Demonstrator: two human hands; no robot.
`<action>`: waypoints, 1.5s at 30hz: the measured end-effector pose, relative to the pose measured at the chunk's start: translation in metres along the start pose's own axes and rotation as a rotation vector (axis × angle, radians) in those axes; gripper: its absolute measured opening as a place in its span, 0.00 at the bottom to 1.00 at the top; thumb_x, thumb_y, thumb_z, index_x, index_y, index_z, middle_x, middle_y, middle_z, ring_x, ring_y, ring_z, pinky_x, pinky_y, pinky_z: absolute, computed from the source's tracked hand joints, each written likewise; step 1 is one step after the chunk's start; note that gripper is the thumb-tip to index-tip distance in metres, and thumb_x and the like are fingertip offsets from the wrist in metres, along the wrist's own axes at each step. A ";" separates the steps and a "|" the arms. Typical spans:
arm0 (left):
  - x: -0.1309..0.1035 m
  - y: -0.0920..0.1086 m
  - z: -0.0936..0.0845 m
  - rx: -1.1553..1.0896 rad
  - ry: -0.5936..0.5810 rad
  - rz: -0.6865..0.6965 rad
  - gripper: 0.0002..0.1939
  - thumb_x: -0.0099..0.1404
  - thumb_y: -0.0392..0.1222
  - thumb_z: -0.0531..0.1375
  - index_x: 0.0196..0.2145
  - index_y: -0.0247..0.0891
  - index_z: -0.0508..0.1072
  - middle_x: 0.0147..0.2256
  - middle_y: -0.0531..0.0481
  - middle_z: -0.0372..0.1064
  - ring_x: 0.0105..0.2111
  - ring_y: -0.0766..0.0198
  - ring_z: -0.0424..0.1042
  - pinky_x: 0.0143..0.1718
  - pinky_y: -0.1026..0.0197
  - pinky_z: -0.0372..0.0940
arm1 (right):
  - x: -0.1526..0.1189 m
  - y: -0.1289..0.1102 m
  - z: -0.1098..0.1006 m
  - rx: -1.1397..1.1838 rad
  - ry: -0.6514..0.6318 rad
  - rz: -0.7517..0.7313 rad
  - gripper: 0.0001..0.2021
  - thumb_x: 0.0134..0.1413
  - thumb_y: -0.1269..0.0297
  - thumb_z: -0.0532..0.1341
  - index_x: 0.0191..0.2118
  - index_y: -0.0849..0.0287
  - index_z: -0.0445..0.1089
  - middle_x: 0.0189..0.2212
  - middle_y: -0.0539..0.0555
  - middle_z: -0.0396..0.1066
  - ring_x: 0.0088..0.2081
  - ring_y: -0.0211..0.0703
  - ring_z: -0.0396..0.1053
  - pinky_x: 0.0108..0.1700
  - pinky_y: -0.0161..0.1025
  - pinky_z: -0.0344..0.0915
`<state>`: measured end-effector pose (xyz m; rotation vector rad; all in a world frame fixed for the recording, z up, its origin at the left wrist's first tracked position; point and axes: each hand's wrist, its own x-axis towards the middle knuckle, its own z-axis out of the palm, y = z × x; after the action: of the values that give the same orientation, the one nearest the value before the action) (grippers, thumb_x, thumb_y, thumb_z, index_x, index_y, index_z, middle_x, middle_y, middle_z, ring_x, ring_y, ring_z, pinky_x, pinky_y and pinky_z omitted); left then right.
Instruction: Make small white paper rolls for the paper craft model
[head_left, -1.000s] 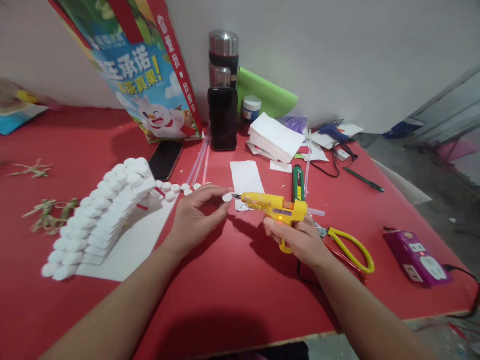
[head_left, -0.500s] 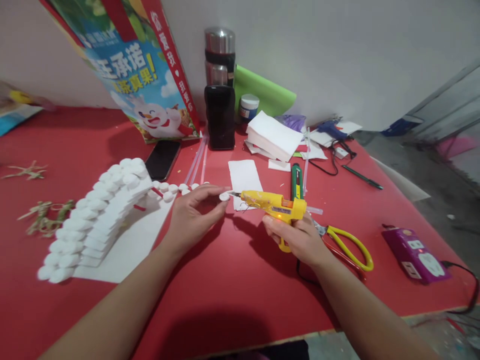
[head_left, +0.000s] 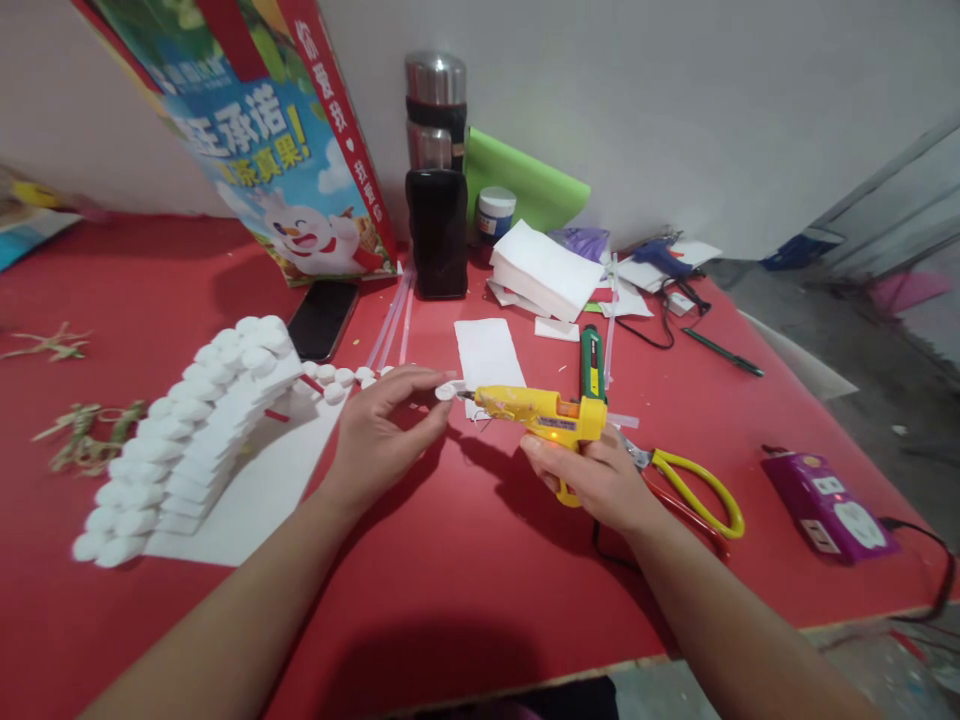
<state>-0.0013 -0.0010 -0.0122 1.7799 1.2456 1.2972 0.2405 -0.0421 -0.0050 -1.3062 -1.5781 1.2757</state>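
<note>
Between thumb and fingertips, my left hand (head_left: 386, 425) pinches a small white disc (head_left: 446, 391). My right hand (head_left: 592, 475) is wrapped round the handle of a yellow glue gun (head_left: 536, 410), whose nozzle points left and is at the disc's right edge. To the left, a curved stepped model (head_left: 202, 430) made of white pieces and rows of white discs stands on a white sheet (head_left: 247, 510). More loose white discs (head_left: 334, 380) lie behind my left hand.
A phone (head_left: 322, 320), a dark upright device (head_left: 437, 235), a thermos (head_left: 436, 80) and a printed bag (head_left: 300, 200) are at the back. Right of centre are white paper (head_left: 547, 270), a green cutter (head_left: 592, 360), pliers (head_left: 697, 490) and a purple power box (head_left: 829, 505).
The whole view has shifted slightly. The glue gun's nozzle has tilted a little relative to the disc, and both hands keep their grips.
</note>
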 end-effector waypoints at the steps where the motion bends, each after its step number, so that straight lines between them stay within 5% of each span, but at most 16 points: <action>1: 0.000 -0.001 0.000 0.008 0.007 -0.005 0.10 0.63 0.40 0.68 0.43 0.40 0.84 0.44 0.45 0.84 0.42 0.58 0.81 0.44 0.59 0.76 | 0.000 -0.001 0.000 -0.007 0.001 -0.007 0.24 0.65 0.48 0.63 0.21 0.56 0.63 0.16 0.47 0.61 0.21 0.36 0.59 0.25 0.37 0.55; 8: 0.000 -0.005 -0.001 -0.024 0.051 -0.059 0.11 0.63 0.44 0.70 0.43 0.40 0.84 0.44 0.45 0.83 0.40 0.58 0.80 0.45 0.57 0.76 | 0.001 -0.002 -0.001 0.017 0.011 -0.023 0.23 0.65 0.51 0.63 0.21 0.55 0.63 0.17 0.47 0.61 0.21 0.36 0.59 0.24 0.37 0.54; 21: -0.002 -0.004 0.009 -0.433 0.017 -0.494 0.19 0.50 0.49 0.80 0.38 0.39 0.85 0.33 0.47 0.82 0.32 0.60 0.79 0.37 0.57 0.74 | -0.002 0.000 -0.001 0.000 0.028 -0.027 0.21 0.66 0.52 0.63 0.23 0.55 0.63 0.18 0.47 0.61 0.22 0.37 0.59 0.26 0.38 0.55; 45: 0.002 -0.008 0.010 -0.724 0.024 -0.639 0.15 0.49 0.43 0.80 0.34 0.39 0.85 0.30 0.48 0.81 0.27 0.66 0.77 0.32 0.63 0.73 | -0.006 0.002 -0.001 0.031 0.043 -0.044 0.20 0.65 0.50 0.64 0.26 0.55 0.65 0.21 0.48 0.62 0.23 0.37 0.59 0.26 0.38 0.56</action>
<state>0.0052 0.0042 -0.0215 0.7735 1.0359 1.1647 0.2432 -0.0474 -0.0060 -1.2648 -1.5432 1.2327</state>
